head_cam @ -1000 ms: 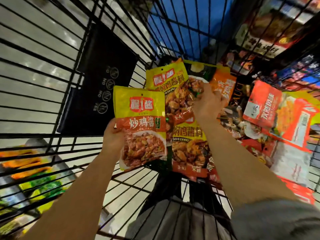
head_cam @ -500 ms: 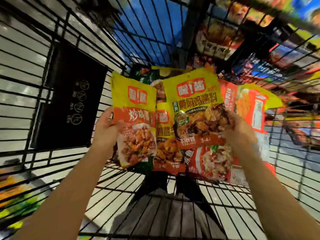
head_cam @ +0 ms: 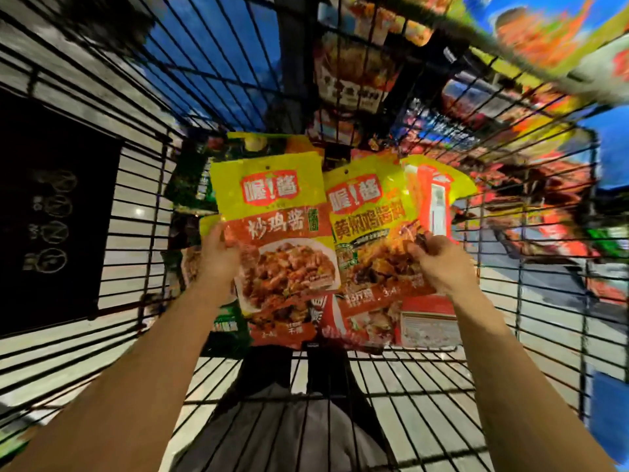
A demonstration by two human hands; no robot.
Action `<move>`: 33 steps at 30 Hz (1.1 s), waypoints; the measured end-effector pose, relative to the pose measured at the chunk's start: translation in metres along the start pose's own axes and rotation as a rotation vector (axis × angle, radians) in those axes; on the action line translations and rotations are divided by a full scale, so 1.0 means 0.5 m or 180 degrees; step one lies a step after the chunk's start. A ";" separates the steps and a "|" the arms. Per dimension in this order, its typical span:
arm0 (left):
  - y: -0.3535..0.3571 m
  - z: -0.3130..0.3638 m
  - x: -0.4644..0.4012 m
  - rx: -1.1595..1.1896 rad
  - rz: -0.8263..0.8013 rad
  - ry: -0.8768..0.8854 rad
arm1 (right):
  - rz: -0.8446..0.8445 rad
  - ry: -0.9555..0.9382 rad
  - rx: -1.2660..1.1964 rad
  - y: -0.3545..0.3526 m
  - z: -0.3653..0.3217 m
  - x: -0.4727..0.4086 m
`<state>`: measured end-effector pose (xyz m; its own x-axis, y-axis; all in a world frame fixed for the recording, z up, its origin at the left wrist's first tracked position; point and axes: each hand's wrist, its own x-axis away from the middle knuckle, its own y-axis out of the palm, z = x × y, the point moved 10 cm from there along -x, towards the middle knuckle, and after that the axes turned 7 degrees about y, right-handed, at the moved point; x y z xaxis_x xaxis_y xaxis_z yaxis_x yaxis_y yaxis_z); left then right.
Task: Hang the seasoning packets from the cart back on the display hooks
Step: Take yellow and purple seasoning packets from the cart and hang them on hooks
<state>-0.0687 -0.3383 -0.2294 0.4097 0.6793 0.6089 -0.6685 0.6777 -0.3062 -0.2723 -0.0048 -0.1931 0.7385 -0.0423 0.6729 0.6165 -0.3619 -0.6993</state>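
I judge the hanging not yet begun: my left hand (head_cam: 218,257) grips one yellow packet (head_cam: 275,212), my right hand (head_cam: 442,264) pinches another packet (head_cam: 367,216), both above the cart (head_cam: 143,233), more packets beneath.

black wire cart (head_cam: 143,212) holds loose seasoning packets (head_cam: 354,321).

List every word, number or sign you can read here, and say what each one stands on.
"喔!酱" in a red badge: left packet, held by the left hand.
"炒鸡酱": the same packet.
"喔!酱": right packet, held by the right hand.
"黄焖鸡酱料": the same packet, blurred, likely reading.
Round prohibition signs: black panel on the cart; wording unreadable.
Small print on both packets and the shelf goods: too blurred.
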 end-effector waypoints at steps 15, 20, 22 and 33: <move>0.019 -0.055 0.016 0.0789 -0.0437 -0.0770 | 0.0895 -0.1595 -0.0746 -0.117 -0.216 0.245; 0.014 -0.077 0.019 0.0891 -0.0496 -0.1059 | 0.0623 -0.1861 -0.1560 -0.091 -0.251 0.316; 0.014 -0.075 0.020 0.0910 -0.0559 -0.1073 | 0.0499 -0.1906 -0.1754 -0.079 -0.261 0.320; 0.055 -0.025 0.037 0.0832 -0.0761 -0.0449 | -0.0776 -0.0334 -0.0163 0.210 -0.153 0.063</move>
<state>-0.0717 -0.3036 -0.2358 0.4960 0.4528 0.7409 -0.7076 0.7053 0.0427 -0.2053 -0.1153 -0.2269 0.5959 0.1477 0.7894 0.7669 -0.3964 -0.5048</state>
